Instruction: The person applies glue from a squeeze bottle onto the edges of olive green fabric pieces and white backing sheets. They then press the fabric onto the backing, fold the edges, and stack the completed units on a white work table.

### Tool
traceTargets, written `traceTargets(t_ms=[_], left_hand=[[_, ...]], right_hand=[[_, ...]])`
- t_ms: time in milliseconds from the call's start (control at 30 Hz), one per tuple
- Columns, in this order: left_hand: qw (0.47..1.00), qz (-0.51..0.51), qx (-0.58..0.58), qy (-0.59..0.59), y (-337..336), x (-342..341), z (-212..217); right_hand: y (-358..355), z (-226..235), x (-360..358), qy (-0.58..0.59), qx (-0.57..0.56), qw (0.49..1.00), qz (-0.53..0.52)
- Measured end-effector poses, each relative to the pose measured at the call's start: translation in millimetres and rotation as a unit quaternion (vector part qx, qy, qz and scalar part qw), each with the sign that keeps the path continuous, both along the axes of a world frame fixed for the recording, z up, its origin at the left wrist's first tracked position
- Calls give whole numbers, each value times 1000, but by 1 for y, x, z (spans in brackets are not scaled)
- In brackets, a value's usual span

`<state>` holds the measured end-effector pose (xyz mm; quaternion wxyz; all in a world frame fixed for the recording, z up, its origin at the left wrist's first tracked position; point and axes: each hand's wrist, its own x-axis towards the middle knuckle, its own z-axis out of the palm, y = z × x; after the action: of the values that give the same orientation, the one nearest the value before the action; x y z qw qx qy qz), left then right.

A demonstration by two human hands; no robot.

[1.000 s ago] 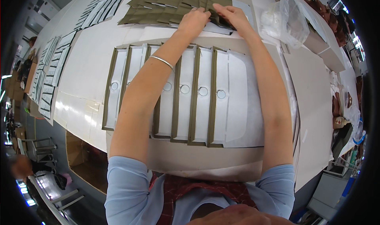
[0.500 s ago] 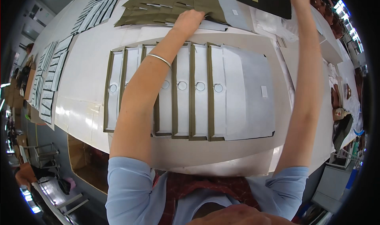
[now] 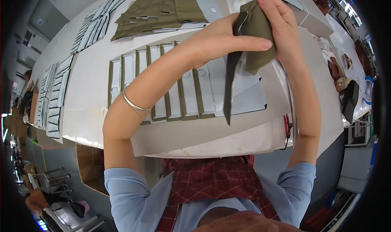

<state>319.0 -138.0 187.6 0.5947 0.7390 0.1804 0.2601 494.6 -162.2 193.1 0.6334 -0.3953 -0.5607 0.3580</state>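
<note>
My left hand [image 3: 218,38] and my right hand [image 3: 283,30] are raised over the right part of the table, both gripping a limp olive panel [image 3: 260,48] bent between them. The left thumb lies across its face, while the right fingers wrap its far edge. A dark strip-like edge [image 3: 231,85] hangs down from the held piece. Below lies a row of overlapping pale panels [image 3: 248,87] with folded olive edges and round discs, partly hidden by my left forearm. Beyond my hands rests a pile of olive panels [image 3: 163,12], overlapping one another.
Rows of narrow pale pieces with dark edges [image 3: 61,93] line the table's left side. A red-handled tool [image 3: 287,126] sits at the right front edge. Brown pieces [image 3: 334,69] and a grey box [image 3: 313,22] are on the right. An open cardboard box [image 3: 90,166] stands under the table.
My left hand has left the olive pile and come right to meet my right hand. The dark-faced panel in my right hand is now turned and bent, olive side showing, between both hands.
</note>
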Motion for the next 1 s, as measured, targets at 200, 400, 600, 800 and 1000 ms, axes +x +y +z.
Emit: traceTargets(t_ms=[200,400,600,800,1000], left_hand=[[970,-35,135,200,-17,-38,43],[997,-32,-64,39,-40,-42,53],[983,104,-135,-72,-30,-59,33],[966,125,-148,-171,-28,-70,28],[888,424,128,-125,-64,-52,86]], right_hand=[[-57,67,40,-358,80,925,100],[-14,62,38,-460,46,881,100],[-44,43,58,-272,109,955,-53],[-80,-2,46,-374,43,926,-23],[-79,-3,96,-133,12,991,-30]])
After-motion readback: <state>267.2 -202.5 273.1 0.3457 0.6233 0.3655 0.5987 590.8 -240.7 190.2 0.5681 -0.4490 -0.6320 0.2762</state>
